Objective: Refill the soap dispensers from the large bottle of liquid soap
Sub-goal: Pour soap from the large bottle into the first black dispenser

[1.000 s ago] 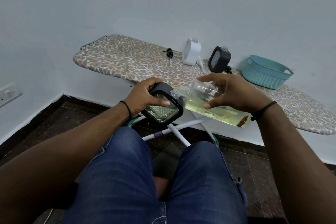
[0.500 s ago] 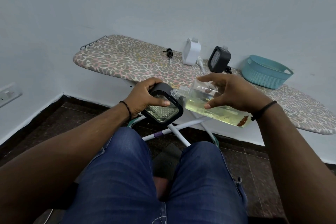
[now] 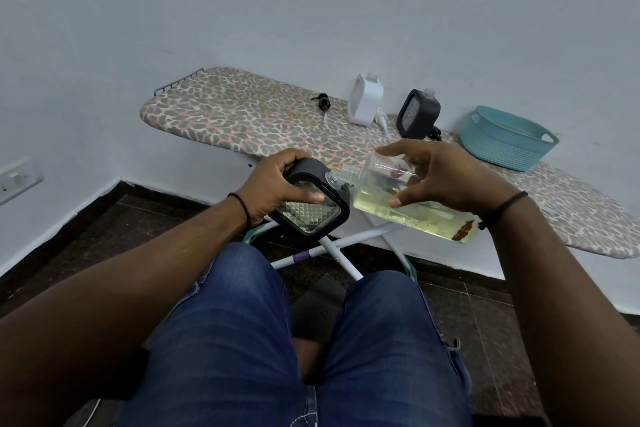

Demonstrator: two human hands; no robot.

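Soap is going in now. At frame center, the left hand [image 3: 277, 189] grips a black dispenser [image 3: 310, 206]; the right hand [image 3: 436, 180] grips the tipped big bottle [image 3: 398, 201]. Two dispensers [image 3: 418, 113] wait on the worktop [image 3: 242, 118].

No readable text, brand, number or sign anywhere. The clear plastic bottle of yellowish liquid soap [image 3: 408, 204] has a reddish-brown patch near its base, too small and blurred to read. The white rectangular plastic dispenser [image 3: 364, 101], both black square dispensers and the white wall socket plate [image 3: 15, 180] show no legible markings.
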